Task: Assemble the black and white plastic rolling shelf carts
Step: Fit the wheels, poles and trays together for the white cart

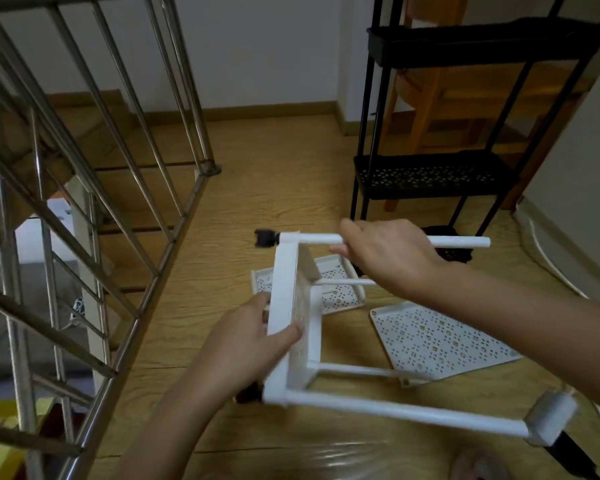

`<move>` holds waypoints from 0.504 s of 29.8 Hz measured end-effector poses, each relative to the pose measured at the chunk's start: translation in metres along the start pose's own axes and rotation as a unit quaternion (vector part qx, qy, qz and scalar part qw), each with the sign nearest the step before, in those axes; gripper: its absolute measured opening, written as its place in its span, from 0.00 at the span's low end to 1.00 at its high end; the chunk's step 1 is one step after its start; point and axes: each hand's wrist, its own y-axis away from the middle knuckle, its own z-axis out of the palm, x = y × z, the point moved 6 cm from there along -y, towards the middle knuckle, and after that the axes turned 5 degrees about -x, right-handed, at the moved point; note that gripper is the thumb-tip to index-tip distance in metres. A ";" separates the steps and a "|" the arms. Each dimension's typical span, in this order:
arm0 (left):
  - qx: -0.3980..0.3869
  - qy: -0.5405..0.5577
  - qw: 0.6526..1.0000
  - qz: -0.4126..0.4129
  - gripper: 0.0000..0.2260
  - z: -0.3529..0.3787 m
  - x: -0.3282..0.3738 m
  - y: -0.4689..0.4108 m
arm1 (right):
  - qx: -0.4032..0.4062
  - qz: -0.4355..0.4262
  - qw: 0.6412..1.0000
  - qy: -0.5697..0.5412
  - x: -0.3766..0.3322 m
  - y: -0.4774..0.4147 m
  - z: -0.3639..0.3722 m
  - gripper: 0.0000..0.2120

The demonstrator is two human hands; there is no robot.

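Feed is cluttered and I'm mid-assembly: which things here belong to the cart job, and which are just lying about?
Job: white shelf held by left hand, white pole gripped by right hand, loose white tray, second loose tray, black cart.
Lying about: stair railing, wooden chair.

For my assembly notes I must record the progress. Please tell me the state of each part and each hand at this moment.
White shelf: held on its side.
Poles: fitted in the shelf's corners.
Left hand: grips the shelf's edge.
Right hand: grips the upper pole.
Caster: attached at the shelf's upper corner.
Near loose shelf: lies on the floor, unattached.
Far loose shelf: lies on the floor, unattached.
Black cart: stands upright.
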 end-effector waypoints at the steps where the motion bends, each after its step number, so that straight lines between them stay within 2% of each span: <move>1: -0.004 0.039 0.999 -0.008 0.10 0.001 0.000 -0.008 | 0.013 -0.012 1.000 -0.004 -0.010 0.003 0.000 0.19; 3: 0.021 0.095 0.995 -0.027 0.05 0.001 -0.001 -0.021 | 0.013 -0.027 0.999 -0.032 -0.029 0.009 0.002 0.22; 6: 0.083 0.099 0.991 -0.036 0.01 -0.002 -0.005 -0.026 | 0.067 -0.009 0.997 -0.032 -0.040 0.008 -0.006 0.25; 7: 0.098 0.098 0.990 -0.033 0.01 -0.003 -0.006 -0.026 | 0.057 -0.012 0.998 -0.018 -0.044 0.007 -0.003 0.25; 10: 0.119 0.077 0.990 -0.022 0.02 -0.003 -0.009 -0.022 | -0.056 -0.015 0.997 -0.056 -0.048 0.009 0.011 0.23; 15: 0.133 0.026 0.991 -0.009 0.05 -0.004 -0.015 -0.017 | -0.107 -0.002 0.985 -0.134 -0.051 0.009 0.021 0.26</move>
